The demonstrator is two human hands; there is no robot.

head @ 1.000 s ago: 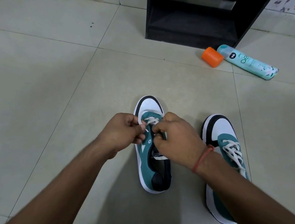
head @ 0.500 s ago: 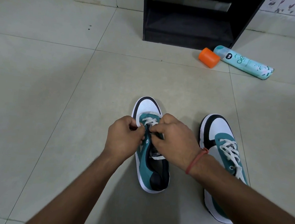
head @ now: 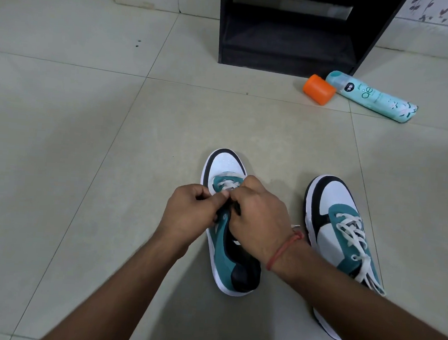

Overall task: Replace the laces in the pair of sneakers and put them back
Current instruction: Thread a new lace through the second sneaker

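Threading is judged underway: the soft, limp lace (head: 225,184) is pinched between the closed left hand (head: 191,215) and right hand (head: 260,221) over the sneaker (head: 227,261) on the floor; its stiffer tip is best gripped.

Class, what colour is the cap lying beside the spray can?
Orange: the cap by the spray can, clearest in the head view.

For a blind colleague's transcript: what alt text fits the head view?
Both hands, left hand and right hand, pinch the white lace on the left sneaker; the laced right sneaker stands beside it on the tiled floor.
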